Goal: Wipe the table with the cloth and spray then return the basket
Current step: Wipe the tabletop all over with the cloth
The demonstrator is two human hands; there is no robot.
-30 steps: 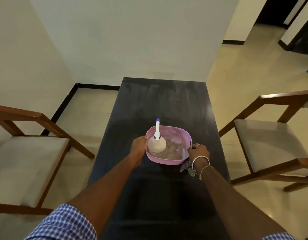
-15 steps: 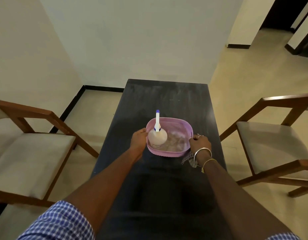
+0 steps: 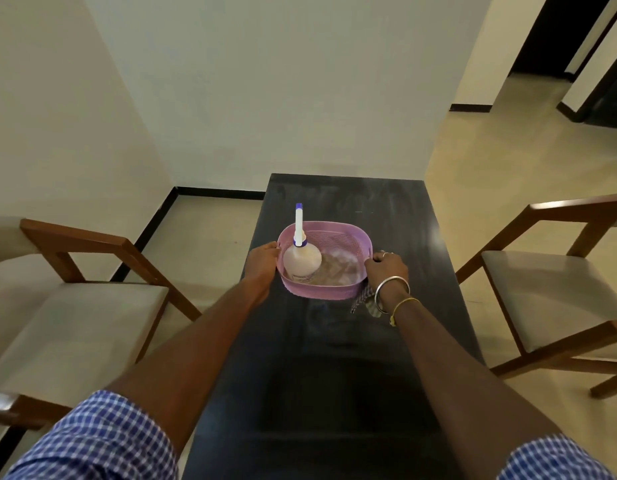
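A pink plastic basket (image 3: 338,237) sits near the middle of the long black table (image 3: 335,358). Inside it stands a spray bottle (image 3: 302,259) with a tall white nozzle and blue tip, beside a crumpled pale cloth (image 3: 338,268) lying on the basket floor. My left hand (image 3: 263,263) grips the basket's left rim. My right hand (image 3: 386,270) grips the right rim. A piece of checked cloth (image 3: 362,299) hangs under my right wrist, and I cannot tell whether the hand holds it.
A wooden chair (image 3: 75,306) with a beige seat stands to the left of the table, another chair (image 3: 549,289) to the right. A white wall (image 3: 283,81) rises just beyond the table's far end. Tiled floor (image 3: 525,150) opens to the right toward a dark doorway.
My hands keep the same hold on the basket rims. The basket has moved farther along the table away from me, and the view has tilted upward.
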